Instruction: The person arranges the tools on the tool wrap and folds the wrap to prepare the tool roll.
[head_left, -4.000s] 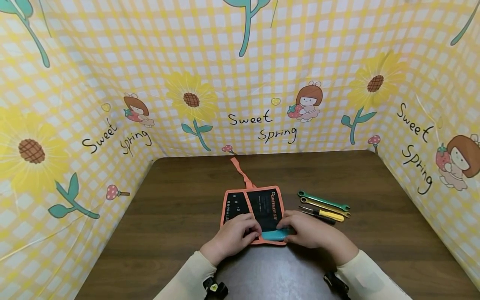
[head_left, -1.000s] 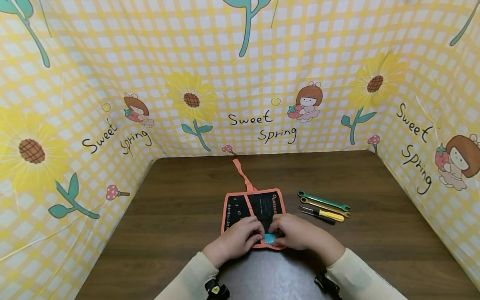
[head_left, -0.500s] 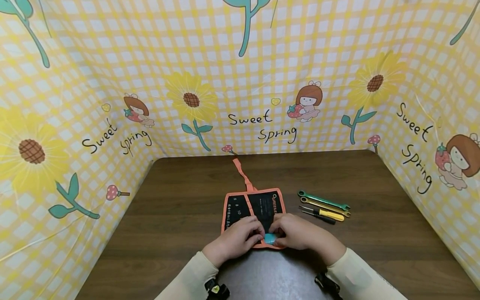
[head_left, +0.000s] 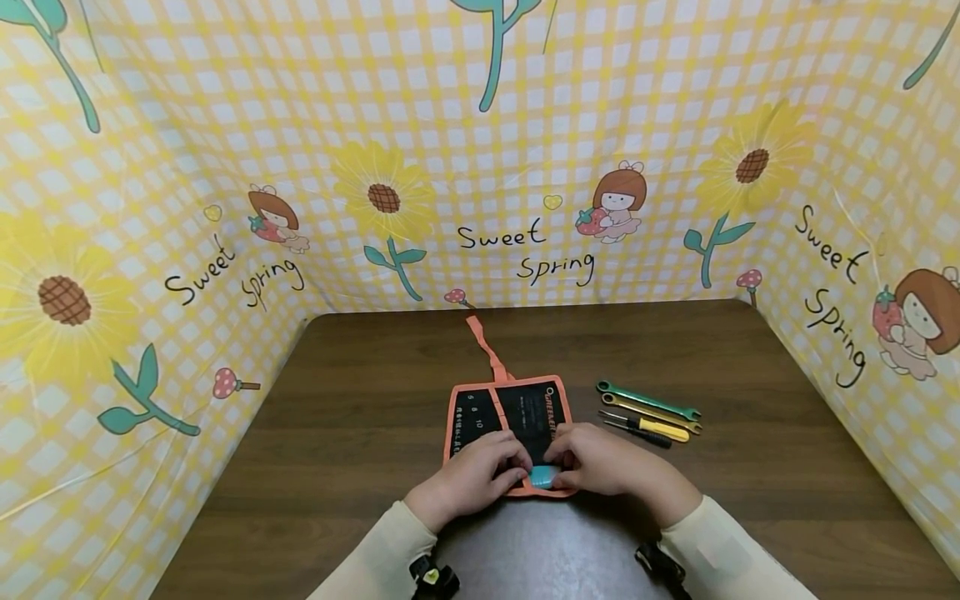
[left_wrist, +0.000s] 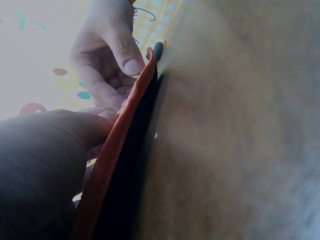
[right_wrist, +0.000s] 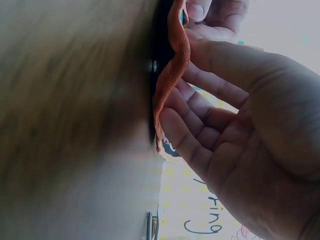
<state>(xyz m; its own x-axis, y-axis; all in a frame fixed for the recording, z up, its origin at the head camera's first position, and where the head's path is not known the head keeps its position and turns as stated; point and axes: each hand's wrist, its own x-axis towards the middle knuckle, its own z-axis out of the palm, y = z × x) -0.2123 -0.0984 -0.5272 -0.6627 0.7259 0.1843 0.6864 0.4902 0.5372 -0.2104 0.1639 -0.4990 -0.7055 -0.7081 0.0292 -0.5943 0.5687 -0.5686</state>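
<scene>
A black tool pouch with orange trim lies flat on the table, its orange strap stretched away from me. My left hand pinches the strip beside the pouch's near pocket. Just to its right, a short stretch of a smooth turquoise tool shows; its kind is hidden. The right hand holds the right part of that tool between thumb and curled fingers. In the left wrist view, the orange trim runs past both hands. In the right wrist view, the trim bends in waves beside my thumb.
To the right lie a green wrench, a gold wrench, a screwdriver with a yellow handle and one with a black handle. A checked cloth walls the brown table at back and sides.
Compared with four seconds ago, my right hand is further left and less turquoise shows. Within the last half second it has shifted slightly back to the right. My left hand stays almost still.
</scene>
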